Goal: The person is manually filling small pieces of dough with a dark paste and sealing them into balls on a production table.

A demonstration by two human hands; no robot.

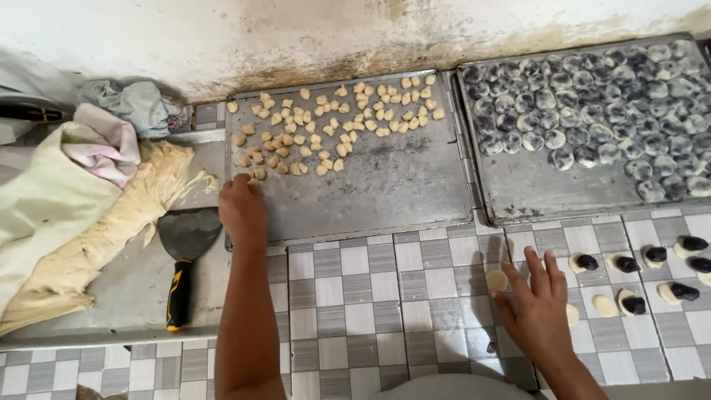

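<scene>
The right hand point(539, 311) lies spread flat on the checked tile, fingertips beside a flattened dough disc point(497, 280). Farther off, the left hand point(242, 209) closes, knuckles up, over small dough lumps point(255, 174) on a dull steel tray point(400, 185); its fingertips are hidden

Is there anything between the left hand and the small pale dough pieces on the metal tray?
Nothing visible. The left hand rests on the flat grey metal tray, right beside the nearest small pale dough pieces.

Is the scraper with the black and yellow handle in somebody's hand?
No, the scraper lies alone on the metal sheet, while the left hand reaches to the tray of dough pieces.
</scene>
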